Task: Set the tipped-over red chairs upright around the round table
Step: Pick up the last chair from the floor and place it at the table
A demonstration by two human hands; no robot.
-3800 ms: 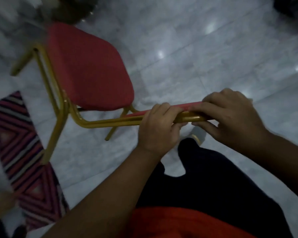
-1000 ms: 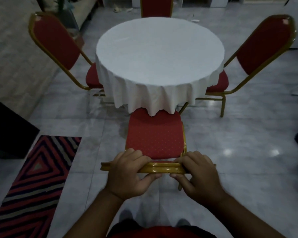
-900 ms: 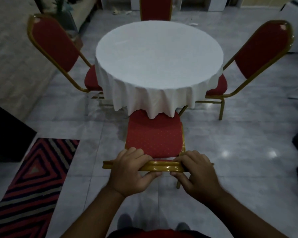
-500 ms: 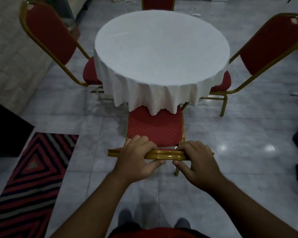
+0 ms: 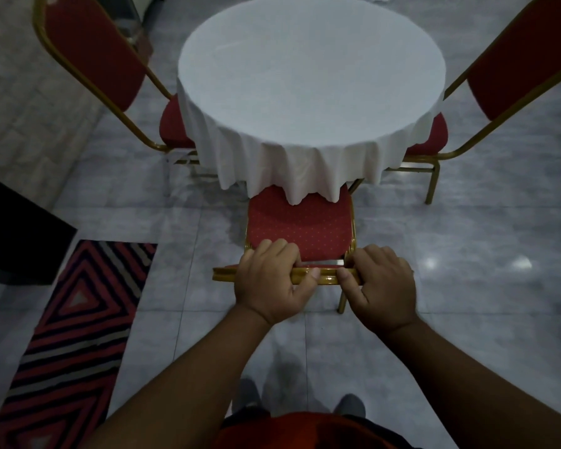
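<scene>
Both your left hand [image 5: 274, 281] and right hand [image 5: 381, 286] grips clamp the chair's gold backrest rail [image 5: 324, 275]; shove harder and the seat [image 5: 300, 230] snags the tablecloth [image 5: 305, 176].

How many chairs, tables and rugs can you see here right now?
Red chairs: 3, namely the near chair held by the left hand and right hand, the left chair, the right chair
Round table: 1
Striped rug: 1
Total: 5
</scene>
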